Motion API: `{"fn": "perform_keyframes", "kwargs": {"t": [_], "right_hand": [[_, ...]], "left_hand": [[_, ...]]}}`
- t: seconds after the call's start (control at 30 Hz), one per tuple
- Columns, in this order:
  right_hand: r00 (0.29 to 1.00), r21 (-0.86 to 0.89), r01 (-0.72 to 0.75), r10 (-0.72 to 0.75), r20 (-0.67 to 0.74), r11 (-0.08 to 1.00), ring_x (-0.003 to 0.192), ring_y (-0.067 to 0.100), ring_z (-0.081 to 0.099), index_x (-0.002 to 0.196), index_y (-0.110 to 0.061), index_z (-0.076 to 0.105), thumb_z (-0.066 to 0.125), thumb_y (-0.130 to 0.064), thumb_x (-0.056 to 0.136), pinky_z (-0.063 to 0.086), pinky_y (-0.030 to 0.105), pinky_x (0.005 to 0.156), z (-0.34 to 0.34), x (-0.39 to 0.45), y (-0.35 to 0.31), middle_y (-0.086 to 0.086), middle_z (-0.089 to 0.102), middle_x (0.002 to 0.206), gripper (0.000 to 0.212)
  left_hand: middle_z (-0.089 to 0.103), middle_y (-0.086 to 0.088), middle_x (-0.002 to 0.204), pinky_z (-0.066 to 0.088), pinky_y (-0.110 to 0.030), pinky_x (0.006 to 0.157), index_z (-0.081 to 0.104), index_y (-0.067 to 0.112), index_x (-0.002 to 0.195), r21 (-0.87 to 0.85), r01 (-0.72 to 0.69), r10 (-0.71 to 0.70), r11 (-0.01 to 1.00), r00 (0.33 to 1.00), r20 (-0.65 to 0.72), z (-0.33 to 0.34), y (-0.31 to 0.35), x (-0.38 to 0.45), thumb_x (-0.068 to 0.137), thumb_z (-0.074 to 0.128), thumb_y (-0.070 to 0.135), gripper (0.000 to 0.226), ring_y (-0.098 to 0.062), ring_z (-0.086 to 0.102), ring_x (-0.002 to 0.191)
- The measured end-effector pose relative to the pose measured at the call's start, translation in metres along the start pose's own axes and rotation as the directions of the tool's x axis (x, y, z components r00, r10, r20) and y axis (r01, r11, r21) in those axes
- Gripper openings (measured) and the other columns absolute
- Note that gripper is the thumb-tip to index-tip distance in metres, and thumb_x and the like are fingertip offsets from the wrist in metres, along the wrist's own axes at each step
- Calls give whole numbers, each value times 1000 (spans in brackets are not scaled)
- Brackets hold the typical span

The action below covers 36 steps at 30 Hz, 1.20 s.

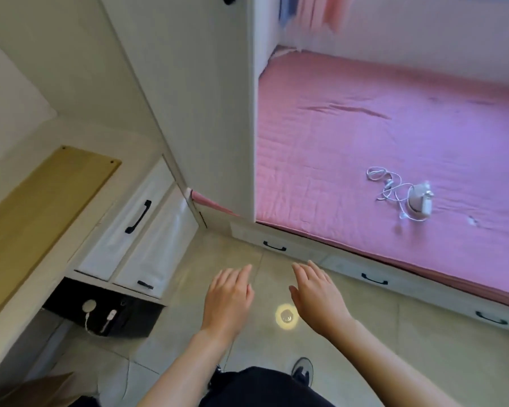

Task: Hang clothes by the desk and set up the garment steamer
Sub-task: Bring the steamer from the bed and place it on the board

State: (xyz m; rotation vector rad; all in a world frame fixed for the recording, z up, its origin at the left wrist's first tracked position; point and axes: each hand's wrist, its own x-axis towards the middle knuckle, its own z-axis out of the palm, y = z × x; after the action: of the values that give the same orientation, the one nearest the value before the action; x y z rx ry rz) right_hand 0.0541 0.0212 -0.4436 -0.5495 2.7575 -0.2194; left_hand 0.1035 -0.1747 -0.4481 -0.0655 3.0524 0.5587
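Observation:
A small white garment steamer lies on the pink bed sheet at the right, its white cord coiled loosely beside it. My left hand and my right hand hover side by side over the tiled floor, palms down, fingers straight, holding nothing. Both are well short of the steamer, which lies up and to the right of them. Pink and blue clothes hang blurred at the top edge, above the bed.
A wooden desk top runs along the left, with white cabinet doors and black handles beside it. A tall white wardrobe panel stands between desk and bed. Drawers line the bed base. A black socket box sits low left.

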Motion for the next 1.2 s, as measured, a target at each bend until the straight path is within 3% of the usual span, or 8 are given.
{"fn": "perform_keyframes", "kwargs": {"t": [0.37,0.87,1.03,1.2], "right_hand": [[973,17,-231,231,-11,973,144,23,23,149,-9,26,37,-33,100,20,35,117,-12,-63,184,6,39,150,56],[916,80,-393,398,-52,916,139,24,32,145,-9,32,36,-34,99,23,33,116,-44,-21,330,6,46,142,52],[902,74,-426,430,-52,902,137,28,34,143,-8,34,40,-30,97,26,36,114,-67,23,381,7,47,140,51],[893,96,-446,449,-11,890,145,25,20,149,-10,21,38,-32,99,19,35,118,-83,69,423,4,32,152,57]], "left_hand": [[64,0,119,40,-30,100,54,12,133,-100,-177,188,979,975,116,82,176,55,93,53,19,41,-16,53,118],[62,2,123,39,-29,101,53,12,133,-56,-294,300,954,932,203,119,274,180,93,51,18,41,-16,50,121],[55,-4,134,40,-34,107,49,10,137,-14,-335,332,942,924,192,136,305,256,91,55,16,47,-20,47,127],[32,-5,155,23,-35,118,31,13,148,19,-361,343,932,900,269,155,329,328,95,44,22,55,-22,25,144]]}}
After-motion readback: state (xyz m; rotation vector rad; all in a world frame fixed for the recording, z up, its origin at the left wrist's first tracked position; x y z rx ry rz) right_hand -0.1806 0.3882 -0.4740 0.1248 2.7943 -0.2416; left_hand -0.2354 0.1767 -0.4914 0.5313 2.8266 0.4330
